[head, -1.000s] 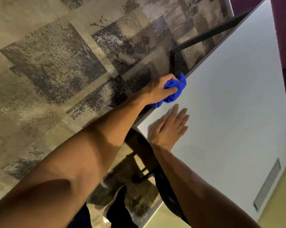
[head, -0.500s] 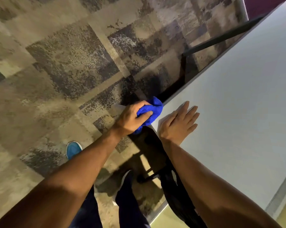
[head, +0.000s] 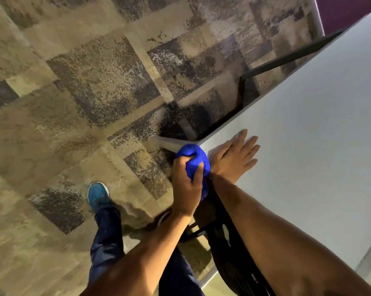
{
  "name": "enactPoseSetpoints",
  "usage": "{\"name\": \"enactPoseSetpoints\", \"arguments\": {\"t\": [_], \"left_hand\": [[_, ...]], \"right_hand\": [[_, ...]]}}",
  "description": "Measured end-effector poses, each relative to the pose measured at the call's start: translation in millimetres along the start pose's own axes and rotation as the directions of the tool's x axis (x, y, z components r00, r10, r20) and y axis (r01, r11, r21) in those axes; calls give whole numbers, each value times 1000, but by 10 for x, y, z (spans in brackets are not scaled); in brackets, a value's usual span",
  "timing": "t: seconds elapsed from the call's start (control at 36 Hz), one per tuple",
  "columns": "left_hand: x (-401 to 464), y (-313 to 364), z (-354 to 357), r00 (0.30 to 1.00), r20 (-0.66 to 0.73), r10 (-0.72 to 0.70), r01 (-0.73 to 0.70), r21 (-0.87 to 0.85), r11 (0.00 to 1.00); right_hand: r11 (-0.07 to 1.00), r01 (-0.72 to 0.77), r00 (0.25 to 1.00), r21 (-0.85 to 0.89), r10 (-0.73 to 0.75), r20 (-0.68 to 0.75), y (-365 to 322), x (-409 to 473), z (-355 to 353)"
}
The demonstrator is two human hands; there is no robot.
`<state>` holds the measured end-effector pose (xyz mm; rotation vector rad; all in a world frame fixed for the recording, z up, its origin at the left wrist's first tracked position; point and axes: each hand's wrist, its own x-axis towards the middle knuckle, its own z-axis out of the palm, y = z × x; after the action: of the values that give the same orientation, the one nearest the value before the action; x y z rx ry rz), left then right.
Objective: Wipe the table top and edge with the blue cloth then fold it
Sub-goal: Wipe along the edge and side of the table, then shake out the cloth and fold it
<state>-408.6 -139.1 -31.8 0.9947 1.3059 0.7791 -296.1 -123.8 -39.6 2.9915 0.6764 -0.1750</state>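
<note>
The white table top (head: 308, 146) fills the right side of the view, its left edge running up and to the right. The blue cloth (head: 198, 160) is bunched at the table's near corner, down over the edge. My left hand (head: 185, 189) is shut on the blue cloth, pressing it against the corner. My right hand (head: 236, 159) lies flat and open on the table top just right of the cloth, fingers spread.
Patterned brown and grey carpet (head: 84, 92) covers the floor to the left. My blue shoe (head: 98, 196) and dark trouser leg stand below the corner. A black table frame bar (head: 287, 60) shows under the far edge. A black chair (head: 229, 253) sits under the table.
My left hand has slid the cloth down along the table edge toward me, reaching the near corner. My right hand has stayed flat on the table. The view has shifted down and left.
</note>
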Motion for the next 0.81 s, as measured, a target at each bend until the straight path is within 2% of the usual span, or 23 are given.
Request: {"name": "enactPoseSetpoints", "arguments": {"t": [0.08,0.17,0.25,0.31,0.5,0.64,0.72,0.75,0.81], "left_hand": [[-92,-36,-16,992,97,-87,87,2,996],[-41,-75,-146,969,223,-106,98,46,994],[8,-72,-269,886,439,-148,97,136,986],[3,-56,-292,852,503,-144,42,209,977],[20,183,-565,815,571,-100,-113,324,939],[-8,480,-844,808,585,-71,-123,285,951],[-78,685,-964,849,521,-83,-49,234,971],[-115,767,-994,857,507,-96,-9,201,980],[-199,954,-1042,862,491,-126,71,129,989]], "right_hand": [[1000,0,1000,-19,0,19,-9,-14,-7],[1000,8,1000,-28,-8,21,-24,-18,-26],[1000,25,999,2,-25,26,-28,-24,-51],[999,40,999,18,-41,36,-19,-20,-70],[997,57,991,49,-63,116,-4,-17,-164],[980,85,943,180,-137,302,54,105,-386],[985,96,928,141,-140,346,70,121,-550],[984,99,904,147,-151,400,97,138,-628],[959,58,827,277,-202,525,181,229,-814]]}}
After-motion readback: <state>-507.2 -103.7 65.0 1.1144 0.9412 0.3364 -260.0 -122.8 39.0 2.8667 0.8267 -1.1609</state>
